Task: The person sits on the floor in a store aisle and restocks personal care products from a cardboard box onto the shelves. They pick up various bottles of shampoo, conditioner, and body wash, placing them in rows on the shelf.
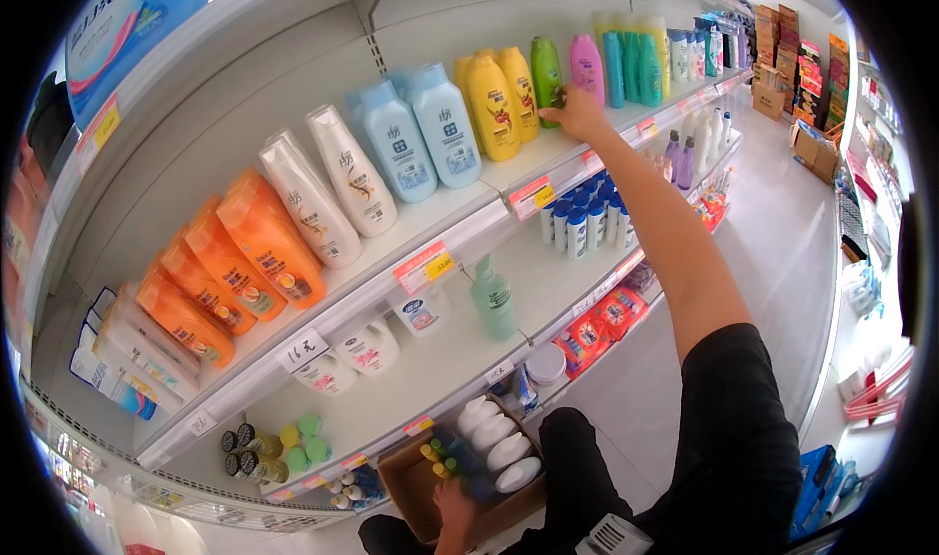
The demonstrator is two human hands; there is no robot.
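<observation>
My right hand [581, 113] reaches up to the upper shelf and grips a green shampoo bottle [545, 71] near its lower part. The bottle stands upright between yellow bottles [493, 107] and a pink bottle [586, 67]. Down low, my left hand [453, 502] is inside an open cardboard box [400, 474], close to yellow-capped and green-capped bottles [439, 461]. Those bottles are dark and blurred, and whether the fingers hold anything is unclear. White bottles [506, 452] lie in a row along the box's right side.
Light blue [449, 126], white [352, 170] and orange bottles [271, 236] line the upper shelf to the left. Below stand a mint pump bottle [494, 302] and blue-capped bottles [577, 228]. Price tags [424, 267] edge the shelves. Cartons [813, 151] sit along the aisle [763, 239].
</observation>
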